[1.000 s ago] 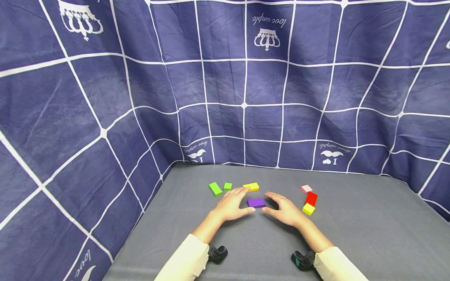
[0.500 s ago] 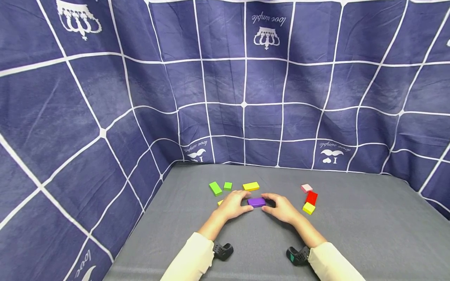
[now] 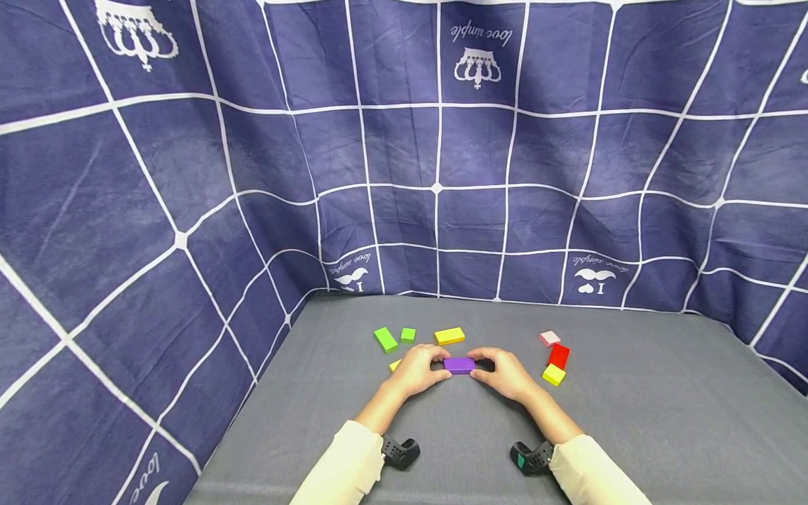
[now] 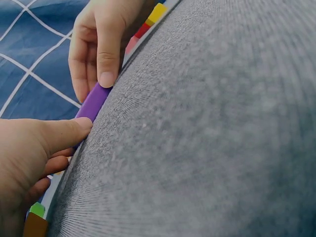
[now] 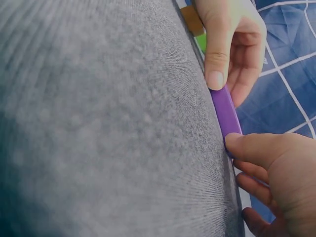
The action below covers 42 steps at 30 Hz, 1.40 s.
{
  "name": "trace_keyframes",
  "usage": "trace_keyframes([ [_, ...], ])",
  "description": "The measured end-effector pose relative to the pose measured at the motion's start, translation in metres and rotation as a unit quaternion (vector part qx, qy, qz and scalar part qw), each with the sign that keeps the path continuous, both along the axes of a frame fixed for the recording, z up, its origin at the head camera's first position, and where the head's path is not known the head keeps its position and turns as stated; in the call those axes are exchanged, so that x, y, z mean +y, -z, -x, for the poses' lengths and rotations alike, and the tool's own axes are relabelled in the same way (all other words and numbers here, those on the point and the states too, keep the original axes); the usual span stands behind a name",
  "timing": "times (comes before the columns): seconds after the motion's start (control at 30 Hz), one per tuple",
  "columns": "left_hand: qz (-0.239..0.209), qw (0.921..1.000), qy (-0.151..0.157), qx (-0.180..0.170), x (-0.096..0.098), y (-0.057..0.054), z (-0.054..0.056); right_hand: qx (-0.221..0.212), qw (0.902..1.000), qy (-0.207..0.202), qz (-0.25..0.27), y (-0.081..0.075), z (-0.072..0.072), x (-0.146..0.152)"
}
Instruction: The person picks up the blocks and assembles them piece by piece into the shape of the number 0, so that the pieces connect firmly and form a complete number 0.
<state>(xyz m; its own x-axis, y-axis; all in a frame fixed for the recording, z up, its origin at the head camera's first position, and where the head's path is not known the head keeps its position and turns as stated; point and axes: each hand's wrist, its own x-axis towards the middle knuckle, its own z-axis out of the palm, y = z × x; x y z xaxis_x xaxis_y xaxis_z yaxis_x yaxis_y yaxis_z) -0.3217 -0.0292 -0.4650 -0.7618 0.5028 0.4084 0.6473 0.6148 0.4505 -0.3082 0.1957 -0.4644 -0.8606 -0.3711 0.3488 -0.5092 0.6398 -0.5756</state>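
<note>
A purple rectangular block [image 3: 459, 365] lies on the grey table between my two hands. My left hand [image 3: 419, 369] pinches its left end, thumb on the near side and fingers behind. At the right end, my right hand [image 3: 506, 374] pinches it the same way. Both wrist views show a thumb pressed to each end of the purple block [image 4: 94, 103], close over the grey cloth. A yellow block [image 3: 395, 365] sits just left of my left hand, mostly hidden by it. Behind the hands lies another yellow block [image 3: 449, 336].
Two green blocks, a long one [image 3: 386, 340] and a small one [image 3: 408, 335], lie at the back left. To the right stand a pink block [image 3: 550, 338], a red block [image 3: 559, 356] and a yellow block [image 3: 554, 374] in a row. A blue checked curtain [image 3: 435, 154] borders the table.
Both hands have moved inward, from standing apart around the purple block to pinching its two ends. The left hand's shift right uncovered part of the yellow block beside it.
</note>
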Motion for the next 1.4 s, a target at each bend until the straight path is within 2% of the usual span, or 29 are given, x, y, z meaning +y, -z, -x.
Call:
trace_keyframes([
  [0.13, -0.001, 1.0, -0.001, -0.004, 0.0, -0.001, -0.001, 0.003, 1.0, 0.001, 0.008, 0.001, 0.0, 0.0],
  [0.4, 0.0, 0.9995, 0.0, -0.03, 0.001, -0.005, -0.003, -0.028, 0.9993, -0.004, 0.024, -0.004, -0.003, 0.002],
  [0.63, -0.016, 0.9975, 0.036, -0.059, 0.0, -0.012, -0.01, -0.059, 0.9969, -0.034, 0.039, -0.011, -0.014, 0.011],
  [1.0, -0.018, 0.9922, 0.074, -0.099, -0.008, -0.025, -0.036, -0.087, 0.9938, -0.061, 0.031, -0.022, -0.042, 0.018],
  [1.4, -0.016, 0.9873, 0.112, -0.111, -0.016, -0.025, -0.065, -0.082, 0.9895, -0.107, 0.052, -0.021, -0.074, 0.02],
])
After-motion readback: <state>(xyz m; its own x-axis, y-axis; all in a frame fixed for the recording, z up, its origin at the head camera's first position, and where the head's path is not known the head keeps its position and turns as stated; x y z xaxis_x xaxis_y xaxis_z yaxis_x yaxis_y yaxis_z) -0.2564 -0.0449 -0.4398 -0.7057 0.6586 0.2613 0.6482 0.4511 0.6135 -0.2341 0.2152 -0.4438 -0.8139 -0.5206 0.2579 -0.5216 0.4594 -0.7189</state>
